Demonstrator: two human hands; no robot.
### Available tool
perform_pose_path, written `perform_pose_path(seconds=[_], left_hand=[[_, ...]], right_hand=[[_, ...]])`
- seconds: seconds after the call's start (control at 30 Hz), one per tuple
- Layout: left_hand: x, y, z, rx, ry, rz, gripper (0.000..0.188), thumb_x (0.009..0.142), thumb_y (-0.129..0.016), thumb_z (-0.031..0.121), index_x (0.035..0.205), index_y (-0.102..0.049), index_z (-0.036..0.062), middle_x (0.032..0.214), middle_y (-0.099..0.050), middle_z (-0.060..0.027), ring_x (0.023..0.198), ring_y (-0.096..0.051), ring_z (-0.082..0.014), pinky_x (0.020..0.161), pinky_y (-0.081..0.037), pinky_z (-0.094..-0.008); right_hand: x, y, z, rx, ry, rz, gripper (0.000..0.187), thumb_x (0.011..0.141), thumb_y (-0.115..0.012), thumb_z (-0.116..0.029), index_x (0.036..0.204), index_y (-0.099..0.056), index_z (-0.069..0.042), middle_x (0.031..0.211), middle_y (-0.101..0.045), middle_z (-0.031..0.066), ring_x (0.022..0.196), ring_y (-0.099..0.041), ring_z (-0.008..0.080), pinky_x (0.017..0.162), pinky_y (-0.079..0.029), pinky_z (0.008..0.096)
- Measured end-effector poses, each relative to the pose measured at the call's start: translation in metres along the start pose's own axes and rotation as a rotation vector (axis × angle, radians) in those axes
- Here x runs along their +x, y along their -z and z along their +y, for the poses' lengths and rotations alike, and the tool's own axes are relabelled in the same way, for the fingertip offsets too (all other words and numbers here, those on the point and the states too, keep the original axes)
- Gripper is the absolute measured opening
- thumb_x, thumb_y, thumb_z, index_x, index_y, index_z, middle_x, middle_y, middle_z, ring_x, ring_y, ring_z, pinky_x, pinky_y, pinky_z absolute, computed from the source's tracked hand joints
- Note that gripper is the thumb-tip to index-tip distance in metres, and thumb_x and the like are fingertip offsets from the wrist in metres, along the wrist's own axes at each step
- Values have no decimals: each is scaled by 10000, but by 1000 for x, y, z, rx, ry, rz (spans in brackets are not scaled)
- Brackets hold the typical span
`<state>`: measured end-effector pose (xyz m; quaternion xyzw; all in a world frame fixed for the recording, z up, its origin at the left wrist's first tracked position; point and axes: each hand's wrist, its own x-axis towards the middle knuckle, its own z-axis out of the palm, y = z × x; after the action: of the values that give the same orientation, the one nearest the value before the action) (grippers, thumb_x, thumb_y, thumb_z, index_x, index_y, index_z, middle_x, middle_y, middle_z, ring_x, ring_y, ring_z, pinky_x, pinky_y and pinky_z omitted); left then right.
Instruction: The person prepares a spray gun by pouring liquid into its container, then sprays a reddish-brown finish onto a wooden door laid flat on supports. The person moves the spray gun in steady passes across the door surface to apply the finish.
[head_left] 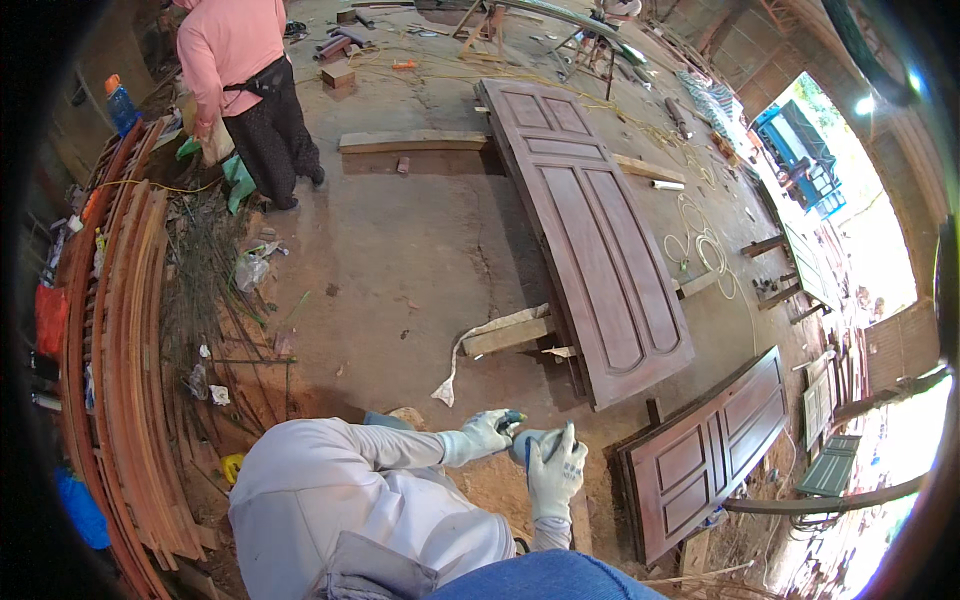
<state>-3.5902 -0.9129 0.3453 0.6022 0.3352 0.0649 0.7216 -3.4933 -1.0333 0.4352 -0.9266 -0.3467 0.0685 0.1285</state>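
From the head view, we see both gloved hands close together at the lower middle, just apart from each other. The left hand [485,437] has its fingers bent inward, with a dark patch at the tips; we cannot tell whether that is a small held piece or a stain. The right hand [556,475] has one finger pointing up and the others partly curled. A grey shape [537,441] shows between them, and we cannot tell whether it is grasped or lies behind. Neither hand touches a door.

The large door [588,235] lies beyond the hands, propped off the floor on timbers [508,336]. The small door [708,452] lies to the right of the right hand, tilted in our view, its near end close by.

As for progress, we judge the joinery on both to be done: frames and raised panels are in place, and the faces we see are an even reddish brown. The small door looks darker and glossier, so we would guess its finish is further along, though light may explain that. We see no handles or hinges on either face. What remains on the surfaces is too fine for us to tell.

A strip of cloth [445,390] trails on the floor, and a co-worker [235,60] in pink stands at upper left near long boards [115,380].
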Motion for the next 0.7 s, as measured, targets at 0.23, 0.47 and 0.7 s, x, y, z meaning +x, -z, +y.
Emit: perform_pose_path(seconds=[0.23,0.47,0.7], left_hand=[[17,11,-6,-135,-52,-50,495,784,-674,6,1261,-643,136,980,-659,32,828,-566,-77,711,-497,-254],[4,21,2,-156,49,70,444,808,-684,66,1244,-651,144,980,-678,20,845,-603,-99,734,-508,-253],[18,22,-39,-117,-217,128,328,864,-663,180,1188,-672,132,980,-711,-15,821,-635,-107,709,-529,-297]], right_hand=[[34,62,10,-65,605,-218,803,733,-741,-508,1376,-496,-96,1387,-437,219,1153,-578,392,868,-518,460],[42,56,-31,-306,413,-245,888,688,-692,-667,1338,-486,-100,1100,-548,166,1003,-624,337,746,-533,463],[51,45,-27,-225,1297,-172,768,743,-624,-683,1295,-569,-152,1363,-476,212,1251,-429,447,982,-370,577]])
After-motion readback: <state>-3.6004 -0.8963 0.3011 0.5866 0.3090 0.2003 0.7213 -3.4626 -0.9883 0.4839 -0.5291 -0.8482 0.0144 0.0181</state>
